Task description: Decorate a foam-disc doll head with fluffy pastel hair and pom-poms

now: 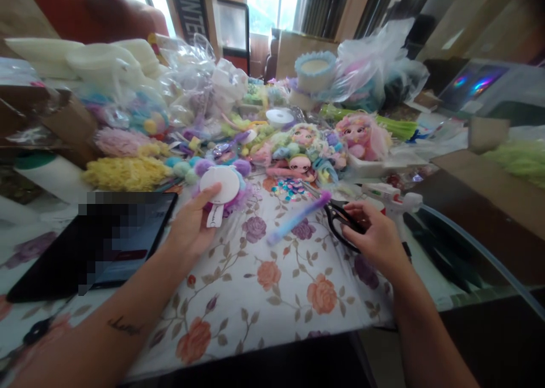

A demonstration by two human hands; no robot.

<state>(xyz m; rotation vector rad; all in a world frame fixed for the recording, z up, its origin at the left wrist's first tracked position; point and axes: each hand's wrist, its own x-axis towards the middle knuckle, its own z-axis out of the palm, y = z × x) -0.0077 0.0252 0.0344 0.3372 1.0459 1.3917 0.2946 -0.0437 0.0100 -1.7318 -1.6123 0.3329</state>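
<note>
**Hands at the craft surface**

The left hand (191,229) grasped a white disc (220,186) backed with purple fluff, raised just above the floral surface (255,297). The right hand (374,237) gripped black scissors (340,217) beside a purple-blue pipe cleaner (298,217).

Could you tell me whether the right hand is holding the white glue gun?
No, the right hand grips black scissors; the glue gun lies untouched on the table just beyond.

Floral-clothed table (255,297) bears tablet (97,246), dolls (306,149), scissors (340,217).
</note>
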